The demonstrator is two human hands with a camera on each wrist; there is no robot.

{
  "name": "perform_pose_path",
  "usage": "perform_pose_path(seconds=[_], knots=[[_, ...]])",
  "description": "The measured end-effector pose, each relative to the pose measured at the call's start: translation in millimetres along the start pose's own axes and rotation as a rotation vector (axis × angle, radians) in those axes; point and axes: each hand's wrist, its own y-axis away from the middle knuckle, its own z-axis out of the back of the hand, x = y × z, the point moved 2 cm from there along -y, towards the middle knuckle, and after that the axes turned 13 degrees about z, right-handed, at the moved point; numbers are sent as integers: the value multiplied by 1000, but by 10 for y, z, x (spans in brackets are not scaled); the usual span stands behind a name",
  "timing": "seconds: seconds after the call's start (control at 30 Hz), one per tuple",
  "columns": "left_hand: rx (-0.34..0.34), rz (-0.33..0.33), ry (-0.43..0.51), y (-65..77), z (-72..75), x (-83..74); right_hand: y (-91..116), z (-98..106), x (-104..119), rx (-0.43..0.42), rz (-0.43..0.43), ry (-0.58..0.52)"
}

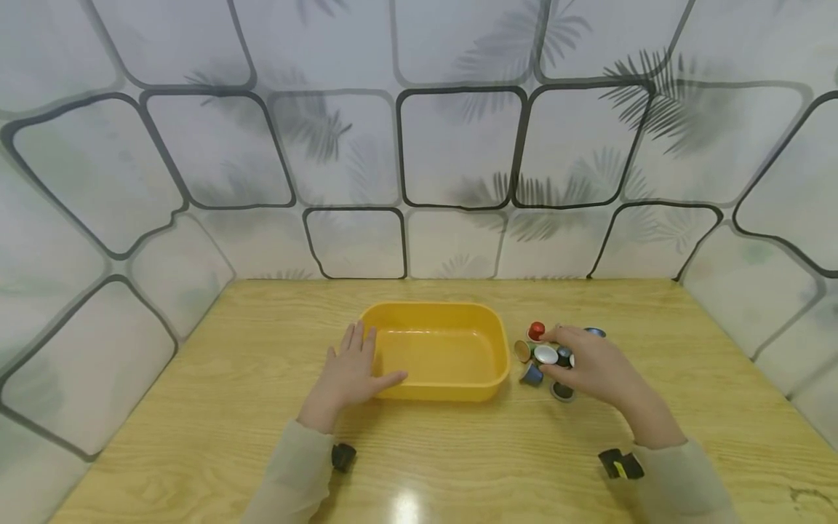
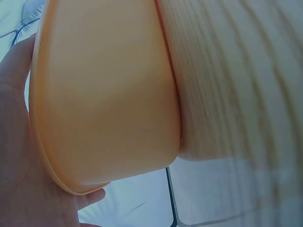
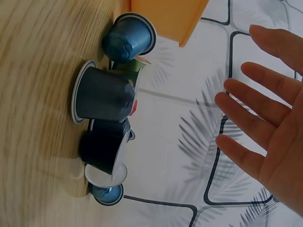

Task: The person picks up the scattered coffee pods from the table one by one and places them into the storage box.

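A yellow plastic basin (image 1: pixel 428 393) stands on the wooden table, with nothing visible inside. My left hand (image 1: pixel 350 375) rests on its left rim, fingers spread; the left wrist view shows the palm beside the basin's wall (image 2: pixel 104 94). To the basin's right lies a loose cluster of coffee capsules, among them a red capsule (image 1: pixel 537 329), a blue capsule (image 1: pixel 532 375) and a dark grey capsule (image 3: pixel 102 94). Just above the cluster hovers my right hand (image 1: pixel 592 367), its fingers extended and apart from the capsules in the right wrist view, holding nothing.
A pale wall covering (image 1: pixel 458 145) with dark outlines and leaf prints rises behind the table and along both sides. The wooden table (image 1: pixel 458 451) extends in front of the basin. Black straps (image 1: pixel 620 464) show at the wrists.
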Motion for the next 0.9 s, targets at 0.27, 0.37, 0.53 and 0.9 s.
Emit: perform_pose_path(seconds=[0.27,0.37,0.53,0.9], knots=[[0,-6,8,22,29,-20,52,-33,-136,30,59,-133],[6,-3,10,23,32,-22,78,-59,-205,27,68,-188],[2,-1,6,15,18,-12,133,-108,-332,36,22,-271],[5,1,-4,-10,1,1,204,-129,-461,102,-33,-361]])
